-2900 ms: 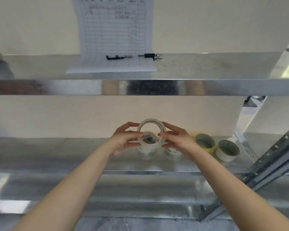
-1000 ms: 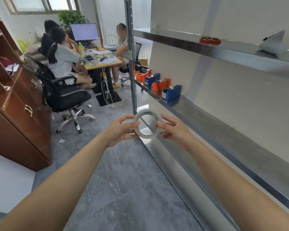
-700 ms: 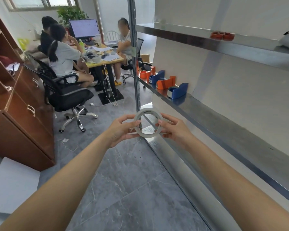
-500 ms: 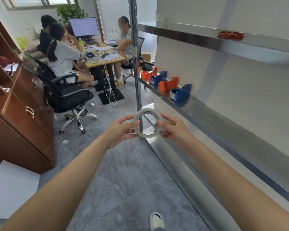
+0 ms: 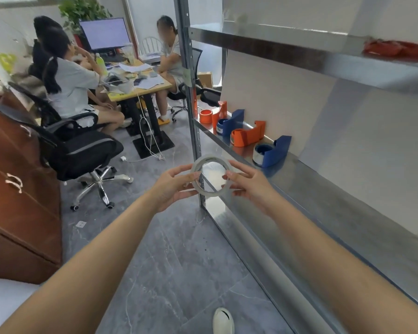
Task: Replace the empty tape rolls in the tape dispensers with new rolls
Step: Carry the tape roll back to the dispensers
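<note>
- Tape roll point(image 5: 212, 175), a thin clear ring, sits in mid-air in front of you, pinched at its rim between your left hand point(image 5: 173, 186) and your right hand point(image 5: 250, 185); both are closed on it by the fingertips only.
- With so light a pinch, a knock against the shelf post point(image 5: 191, 97) just behind it could tip the roll out and send it rolling over the grey floor point(image 5: 169, 261).
- You look to be carrying it towards the nearest blue dispenser point(image 5: 272, 151) on the steel shelf point(image 5: 336, 213), which is well apart from the roll.
- That dispenser appears to hold a core already; seating the new roll over it would jam.
- Orange dispenser point(image 5: 247, 135) stands close by, so a wide reach may shove it along.
- Your shoe point(image 5: 223, 321) is mid-step, and seated people and a black office chair point(image 5: 82, 145) crowd your left.
</note>
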Action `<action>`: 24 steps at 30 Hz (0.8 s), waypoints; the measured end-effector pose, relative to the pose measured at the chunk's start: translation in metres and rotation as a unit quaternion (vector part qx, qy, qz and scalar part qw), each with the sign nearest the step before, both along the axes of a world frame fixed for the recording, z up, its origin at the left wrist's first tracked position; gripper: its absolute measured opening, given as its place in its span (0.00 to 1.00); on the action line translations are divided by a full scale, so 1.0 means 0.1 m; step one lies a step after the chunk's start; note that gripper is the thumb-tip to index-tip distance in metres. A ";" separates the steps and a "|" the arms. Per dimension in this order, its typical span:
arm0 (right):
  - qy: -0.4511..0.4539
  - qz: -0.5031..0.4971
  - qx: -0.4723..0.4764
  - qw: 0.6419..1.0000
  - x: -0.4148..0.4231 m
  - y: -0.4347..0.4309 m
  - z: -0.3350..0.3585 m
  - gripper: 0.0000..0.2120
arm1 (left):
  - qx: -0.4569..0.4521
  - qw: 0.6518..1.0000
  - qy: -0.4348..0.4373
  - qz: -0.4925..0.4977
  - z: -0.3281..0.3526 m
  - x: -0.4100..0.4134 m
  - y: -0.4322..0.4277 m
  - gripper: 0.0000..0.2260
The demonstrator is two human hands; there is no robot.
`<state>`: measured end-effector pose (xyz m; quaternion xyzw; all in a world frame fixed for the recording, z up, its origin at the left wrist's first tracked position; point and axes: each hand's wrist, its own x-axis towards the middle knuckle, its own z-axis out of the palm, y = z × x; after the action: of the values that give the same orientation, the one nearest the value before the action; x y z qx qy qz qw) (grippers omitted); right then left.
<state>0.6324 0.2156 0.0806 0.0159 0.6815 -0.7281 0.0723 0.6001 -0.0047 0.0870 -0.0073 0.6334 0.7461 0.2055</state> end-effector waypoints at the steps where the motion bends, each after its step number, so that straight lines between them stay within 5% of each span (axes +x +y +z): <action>1: -0.003 -0.001 0.000 1.000 -0.17 0.02 0.02 0.12 | -0.001 1.000 -0.001 -0.004 0.02 -0.17 0.03 0.28; 8: 0.002 -0.001 0.019 1.000 -1.19 0.17 0.07 0.21 | 0.002 1.000 -0.004 -0.001 0.08 -1.16 0.16 0.26; 24: -0.008 -0.056 0.014 0.998 -2.48 0.11 0.01 0.17 | -0.018 1.000 0.009 0.013 -0.03 -2.59 0.16 0.18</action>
<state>0.3847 0.2266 0.0821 0.0609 0.6894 -0.7209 0.0360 0.3411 0.0110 0.0839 -0.0125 0.6480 0.7375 0.1898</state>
